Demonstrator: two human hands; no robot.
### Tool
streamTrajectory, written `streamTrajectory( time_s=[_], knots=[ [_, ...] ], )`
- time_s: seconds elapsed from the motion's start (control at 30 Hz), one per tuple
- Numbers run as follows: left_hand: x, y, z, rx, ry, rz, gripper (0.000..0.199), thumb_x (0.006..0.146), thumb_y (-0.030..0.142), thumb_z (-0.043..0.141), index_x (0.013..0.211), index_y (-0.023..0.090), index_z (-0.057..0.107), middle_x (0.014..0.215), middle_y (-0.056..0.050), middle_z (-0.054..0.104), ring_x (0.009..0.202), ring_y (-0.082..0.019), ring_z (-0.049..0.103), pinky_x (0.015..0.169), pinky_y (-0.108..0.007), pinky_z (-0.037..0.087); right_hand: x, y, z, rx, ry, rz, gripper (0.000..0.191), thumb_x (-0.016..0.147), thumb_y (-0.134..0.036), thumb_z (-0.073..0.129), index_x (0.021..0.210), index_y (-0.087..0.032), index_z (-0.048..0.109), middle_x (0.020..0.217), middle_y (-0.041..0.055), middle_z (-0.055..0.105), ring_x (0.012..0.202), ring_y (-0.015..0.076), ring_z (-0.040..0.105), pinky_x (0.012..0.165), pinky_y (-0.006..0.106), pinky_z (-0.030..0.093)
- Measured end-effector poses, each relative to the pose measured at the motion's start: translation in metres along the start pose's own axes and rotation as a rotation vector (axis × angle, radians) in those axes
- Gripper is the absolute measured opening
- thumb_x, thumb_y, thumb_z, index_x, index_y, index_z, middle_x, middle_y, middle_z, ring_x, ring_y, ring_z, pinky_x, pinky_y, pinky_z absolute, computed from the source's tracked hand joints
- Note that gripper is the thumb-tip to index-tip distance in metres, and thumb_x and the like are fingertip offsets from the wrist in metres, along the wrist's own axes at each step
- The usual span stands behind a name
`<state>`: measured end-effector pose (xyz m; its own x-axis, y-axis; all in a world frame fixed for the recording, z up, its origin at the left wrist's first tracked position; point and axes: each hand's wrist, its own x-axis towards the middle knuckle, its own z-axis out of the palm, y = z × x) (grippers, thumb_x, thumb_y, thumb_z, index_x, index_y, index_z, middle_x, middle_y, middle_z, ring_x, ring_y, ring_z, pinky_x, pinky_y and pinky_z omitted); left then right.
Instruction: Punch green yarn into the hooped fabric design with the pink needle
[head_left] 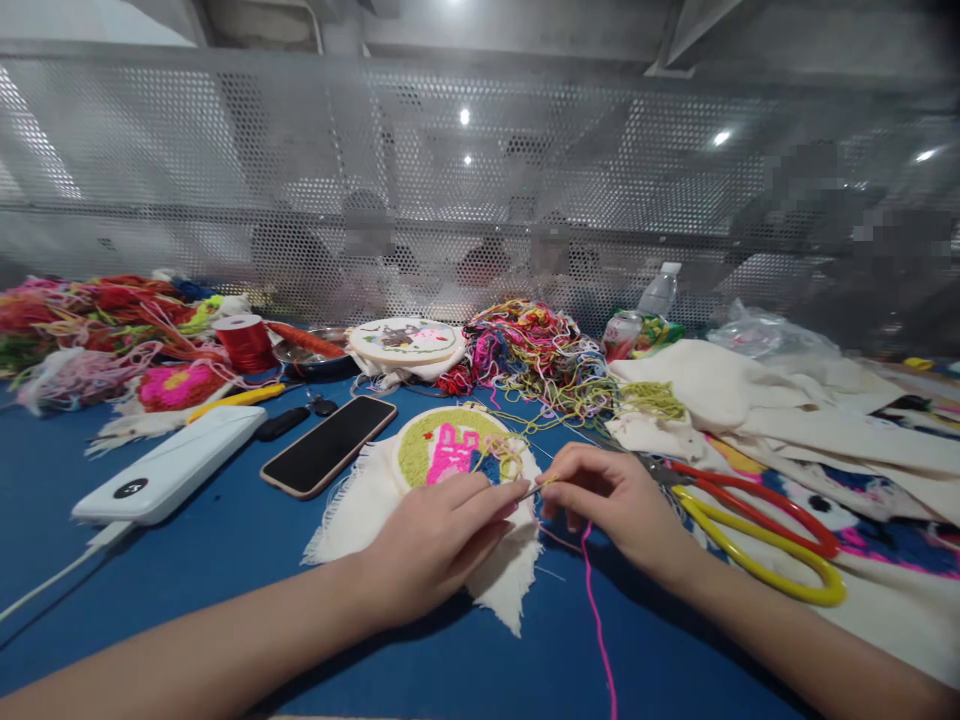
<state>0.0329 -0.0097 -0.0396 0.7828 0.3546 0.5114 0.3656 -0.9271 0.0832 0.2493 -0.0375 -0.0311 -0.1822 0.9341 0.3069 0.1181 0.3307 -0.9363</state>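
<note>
Over the embroidery hoop (417,455), my left hand (442,535) pinches a thin metal needle (533,491). The needle's tip side reaches to my right hand (607,500), whose thumb and forefinger are closed at its end. Bright pink yarn (595,600) hangs from under my right hand down to the table's near edge. The hoop lies on white cloth with frayed edges (352,520). Its stitching shows a green ground, a pink figure and a dark blue patch, partly hidden by my left hand. Loose yellow-green loops (512,458) lie on its right side.
Left of the hoop lie a phone (330,445) and a white power bank (176,465) with a cable. Large scissors (772,530) with red and yellow handles rest at right on cloth. Tangled yarn (551,360), a second hoop (405,340) and a red spool (244,343) stand behind.
</note>
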Motion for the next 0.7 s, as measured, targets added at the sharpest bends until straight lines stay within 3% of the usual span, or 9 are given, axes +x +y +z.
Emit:
streamTrajectory(
  time_s=[0.37,0.7],
  knots=[
    [-0.0028,0.0009,0.0054,-0.064,-0.004,-0.026,0.036,0.095,0.02,0.038,0.131,0.022,0.035,0.09,-0.004,0.06,0.075,-0.015,0.054,0.063,-0.024,0.045,-0.0006,0.0022,0.006,0.256,0.021,0.164,0.025,0.069,-0.035,0.077,0.069,-0.017,0.06,0.068,0.0013,0.069,0.066,0.0147,0.068,0.064,0.025,0.055],
    [-0.0017,0.0022,0.0024,-0.11,-0.057,-0.053,0.035,0.095,0.022,0.036,0.13,0.023,0.035,0.088,-0.003,0.059,0.07,-0.014,0.052,0.059,-0.023,0.042,-0.0073,-0.0016,0.0076,0.298,-0.011,0.076,0.016,0.078,-0.027,0.071,0.073,-0.017,0.059,0.075,0.0,0.065,0.071,0.0111,0.068,0.063,0.019,0.055]
  ],
)
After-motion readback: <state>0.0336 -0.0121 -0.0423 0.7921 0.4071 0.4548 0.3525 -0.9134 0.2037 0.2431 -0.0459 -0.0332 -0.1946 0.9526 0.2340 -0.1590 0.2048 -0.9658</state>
